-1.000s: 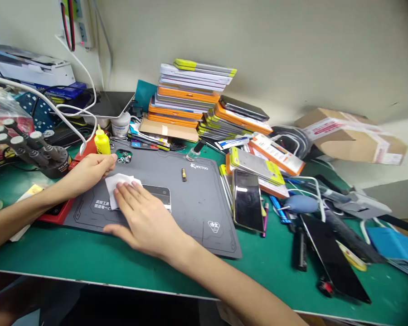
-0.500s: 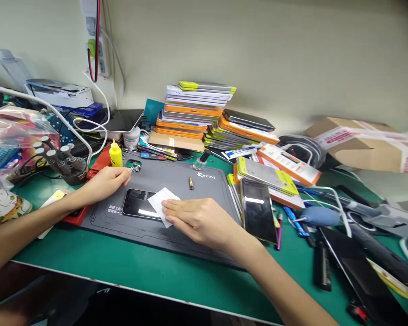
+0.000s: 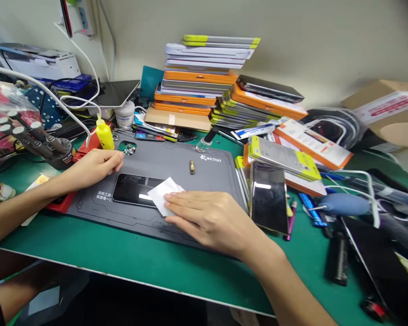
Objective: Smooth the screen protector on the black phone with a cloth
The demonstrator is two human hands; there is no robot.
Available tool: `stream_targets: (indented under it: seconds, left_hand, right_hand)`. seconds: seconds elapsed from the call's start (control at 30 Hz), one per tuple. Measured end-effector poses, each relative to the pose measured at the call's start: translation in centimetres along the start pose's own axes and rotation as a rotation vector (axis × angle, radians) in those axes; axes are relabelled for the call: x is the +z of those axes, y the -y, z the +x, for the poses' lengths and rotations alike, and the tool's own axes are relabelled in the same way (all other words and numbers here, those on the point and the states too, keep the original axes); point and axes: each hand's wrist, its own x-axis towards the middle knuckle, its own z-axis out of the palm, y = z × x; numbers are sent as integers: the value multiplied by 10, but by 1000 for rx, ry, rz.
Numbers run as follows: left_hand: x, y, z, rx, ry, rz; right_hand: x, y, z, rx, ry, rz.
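Observation:
A black phone (image 3: 131, 189) lies flat on the grey work mat (image 3: 177, 165). My right hand (image 3: 209, 217) rests flat, fingers stretched out, pressing a white wipe (image 3: 163, 194) onto the phone's right end. My left hand (image 3: 91, 167) sits at the phone's upper left corner, fingers curled with the tips on the mat, nothing seen in them. A small yellow bottle (image 3: 104, 133) stands just behind the left hand.
Stacks of orange and yellow phone-case boxes (image 3: 204, 77) line the back wall. A second phone (image 3: 269, 195) lies right of the mat. A screwdriver holder (image 3: 54, 147) stands at the left. Cables, a blue blower (image 3: 347, 203) and tools crowd the green table (image 3: 163, 267) at right.
My right hand slid the wipe from the phone's left end to its right end, uncovering the dark screen. The left hand stayed at the upper left corner.

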Motion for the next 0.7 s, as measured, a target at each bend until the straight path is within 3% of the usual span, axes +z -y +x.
stream_targets:
  seconds: [0.2,0.7]
  left_hand:
    - [0,-4,-3,115,-40,108]
    - [0,1,-1,41,-7,3]
  right_hand:
    - [3,-8,-1,-1,6,-70]
    - [1,-19,-8,94,18,124]
